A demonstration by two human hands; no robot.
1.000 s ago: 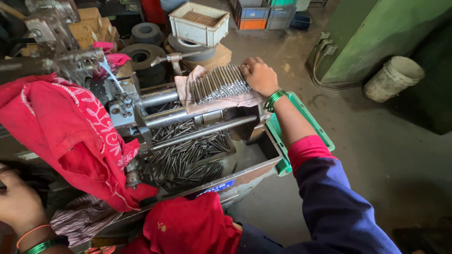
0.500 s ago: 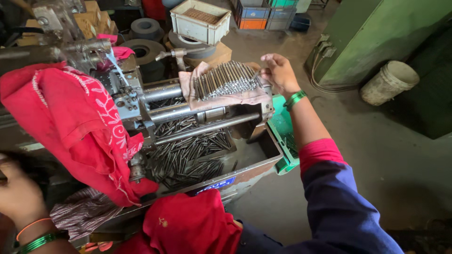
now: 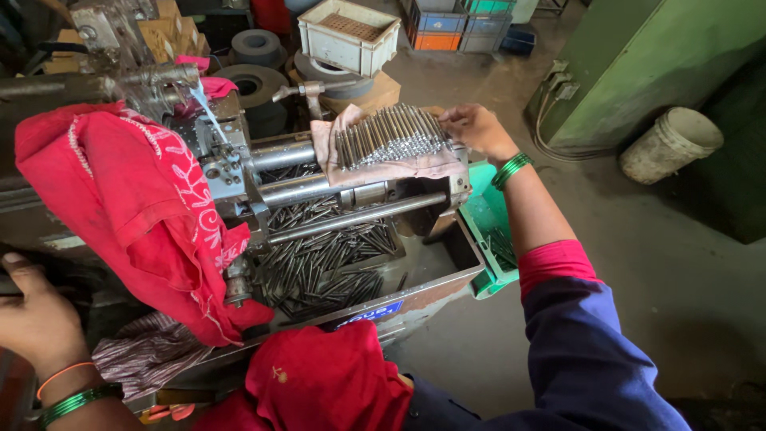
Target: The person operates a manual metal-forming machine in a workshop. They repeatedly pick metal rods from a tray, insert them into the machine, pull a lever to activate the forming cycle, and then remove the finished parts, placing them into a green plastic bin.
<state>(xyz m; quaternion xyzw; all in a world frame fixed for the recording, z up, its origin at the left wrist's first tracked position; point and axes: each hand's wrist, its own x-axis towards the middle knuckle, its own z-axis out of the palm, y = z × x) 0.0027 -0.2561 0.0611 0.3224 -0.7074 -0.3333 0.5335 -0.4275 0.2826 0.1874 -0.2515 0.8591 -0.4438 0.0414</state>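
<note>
Right hand (image 3: 477, 128), upper centre of frame, fingers resting loosely on the bundle of metal rods (image 3: 388, 136) lying on a cloth (image 3: 415, 166) atop the machine. Many loose rods (image 3: 327, 263) already fill the tray (image 3: 435, 289) below (bundle remains unprocessed). Left hand (image 3: 36, 319), lower left, grip unclear.

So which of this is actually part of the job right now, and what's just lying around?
In hand:
- right hand on the row of metal rods
- pale cloth beneath them, on the machine
- loose rods in the tray
- left hand at the machine's near left edge

Lying about:
- white crate
- white bucket
- green cabinet
- grinding wheels
</note>
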